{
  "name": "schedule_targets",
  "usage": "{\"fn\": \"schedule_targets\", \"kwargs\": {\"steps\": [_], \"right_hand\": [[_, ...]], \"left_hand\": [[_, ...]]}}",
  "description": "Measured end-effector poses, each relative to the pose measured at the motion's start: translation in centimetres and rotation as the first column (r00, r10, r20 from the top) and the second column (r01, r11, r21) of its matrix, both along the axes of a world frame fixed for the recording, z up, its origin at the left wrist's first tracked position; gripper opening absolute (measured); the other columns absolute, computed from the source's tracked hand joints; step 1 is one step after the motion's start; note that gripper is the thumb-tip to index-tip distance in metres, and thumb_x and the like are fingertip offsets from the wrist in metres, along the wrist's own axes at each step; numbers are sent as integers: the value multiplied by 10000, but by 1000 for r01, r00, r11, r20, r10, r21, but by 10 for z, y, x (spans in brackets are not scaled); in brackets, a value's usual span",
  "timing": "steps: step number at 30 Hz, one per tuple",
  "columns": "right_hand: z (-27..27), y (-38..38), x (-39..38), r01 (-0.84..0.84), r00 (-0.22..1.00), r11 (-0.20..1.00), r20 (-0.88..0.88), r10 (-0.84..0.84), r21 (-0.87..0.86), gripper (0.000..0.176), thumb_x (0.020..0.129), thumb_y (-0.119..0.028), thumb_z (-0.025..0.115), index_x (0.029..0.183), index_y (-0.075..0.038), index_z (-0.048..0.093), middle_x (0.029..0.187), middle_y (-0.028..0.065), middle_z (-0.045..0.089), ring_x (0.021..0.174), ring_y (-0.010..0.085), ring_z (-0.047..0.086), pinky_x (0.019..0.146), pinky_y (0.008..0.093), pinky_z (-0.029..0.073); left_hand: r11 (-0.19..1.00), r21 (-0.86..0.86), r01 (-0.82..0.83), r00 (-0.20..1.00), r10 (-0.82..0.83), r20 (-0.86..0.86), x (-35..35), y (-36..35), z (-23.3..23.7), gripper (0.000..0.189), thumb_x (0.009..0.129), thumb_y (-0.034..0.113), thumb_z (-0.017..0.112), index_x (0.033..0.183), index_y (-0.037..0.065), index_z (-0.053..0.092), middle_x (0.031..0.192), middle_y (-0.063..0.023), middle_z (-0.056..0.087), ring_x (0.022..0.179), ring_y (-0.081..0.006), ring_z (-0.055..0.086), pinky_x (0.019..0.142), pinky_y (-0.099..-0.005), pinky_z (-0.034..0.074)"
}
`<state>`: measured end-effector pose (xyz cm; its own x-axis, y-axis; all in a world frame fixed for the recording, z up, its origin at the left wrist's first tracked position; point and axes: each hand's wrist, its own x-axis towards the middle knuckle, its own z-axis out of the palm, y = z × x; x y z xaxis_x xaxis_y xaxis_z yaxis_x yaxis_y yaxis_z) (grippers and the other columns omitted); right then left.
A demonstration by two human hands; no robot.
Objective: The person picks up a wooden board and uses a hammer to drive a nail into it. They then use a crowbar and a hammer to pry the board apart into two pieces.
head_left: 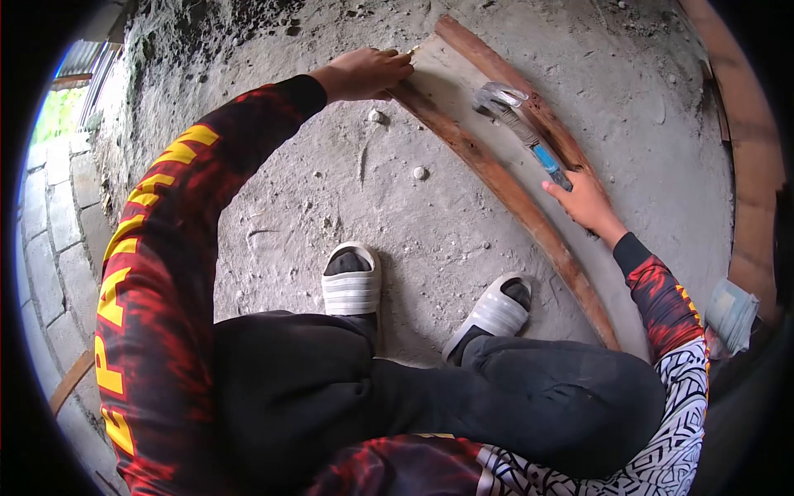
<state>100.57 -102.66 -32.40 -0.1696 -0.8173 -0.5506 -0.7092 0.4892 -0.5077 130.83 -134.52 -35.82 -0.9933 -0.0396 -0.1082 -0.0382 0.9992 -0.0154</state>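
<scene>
my right fingers (561, 194): wrapped round hammer (542, 155) | my left fingers (395, 68): at far end of left wooden strip (500, 179), pinch unclear | risk: a stray swing could bruise them

Grey blockwork (62, 223), its courses marked by darker joints, lines one side of the place. Beside it spreads a rough concrete floor (281, 273), pale and dusty, pitted and dotted with small lumps (420, 173). Just past the far end of the blockwork, the ground turns darker and more broken — a crumbly patch (178, 41). Also at that end, a bright opening (56, 116) shows greenery and daylight, with corrugated sheeting (83, 58) above. A wooden strip (73, 380) slants against the blockwork's nearer part. Opposite the blockwork — across the floor — runs a long reddish-brown board (748, 157).
</scene>
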Motion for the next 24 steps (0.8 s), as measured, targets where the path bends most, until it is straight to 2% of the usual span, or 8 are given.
{"fn": "schedule_targets", "kwargs": {"steps": [9,11,12,14,15,17,20,24], "right_hand": [[-7,4,-1,42,998,999,46,-43,18,477,893,-420,628,874,55,594,697,155,590,637,219,536,648,381,455],[-15,6,-3,-2,999,998,33,5,-62,393,923,-380,618,823,-6,553,610,31,525,533,122,512,519,311,435],[-20,8,-4,2,999,998,34,0,-60,393,923,-380,618,823,-6,553,610,31,525,533,122,512,519,311,435],[-28,11,-7,-24,999,991,27,28,-128,404,924,-361,617,892,40,583,680,85,573,632,167,538,617,340,459],[-26,10,-6,-20,999,992,32,24,-127,404,924,-361,617,892,40,583,680,85,573,632,167,538,617,340,459],[-21,7,-3,39,998,997,60,-35,-73,454,893,-389,639,916,63,602,733,174,598,670,236,564,666,375,466],[-23,7,-4,60,996,996,76,-55,-60,438,890,-375,646,919,60,604,718,172,583,671,231,561,661,371,465],[-23,7,-6,49,998,994,52,-44,-95,424,890,-364,644,927,56,607,735,198,601,689,268,599,667,386,474]], "left_hand": [[998,-23,55,992,-52,117,-7,-5,7,451,808,269,717,1093,2,492,1066,-106,514,1027,-261,572,833,-363,537],[999,15,47,991,-49,128,-8,-8,4,485,790,258,735,1116,-1,485,1106,-115,518,1028,-277,586,860,-383,521],[998,18,52,990,-54,129,-9,-7,7,485,790,258,735,1116,-1,485,1106,-115,518,1028,-277,586,860,-383,521],[1000,27,-2,980,-4,200,-11,-5,12,531,775,253,745,1149,-6,472,1139,-131,527,1037,-290,595,882,-397,507],[1000,29,1,979,-7,204,-12,-6,11,531,775,253,745,1149,-6,472,1139,-131,527,1037,-290,595,882,-397,507],[999,40,16,982,-23,186,-12,-10,7,614,751,262,767,1203,-9,451,1180,-143,536,1019,-300,610,893,-397,504],[996,77,-33,959,10,283,-18,-13,9,702,718,283,795,1250,-5,439,1219,-154,529,966,-318,629,872,-395,519],[993,85,-83,971,61,233,-13,-11,7,771,685,319,828,1268,-2,438,1279,-147,490,868,-309,657,763,-403,575]]}}
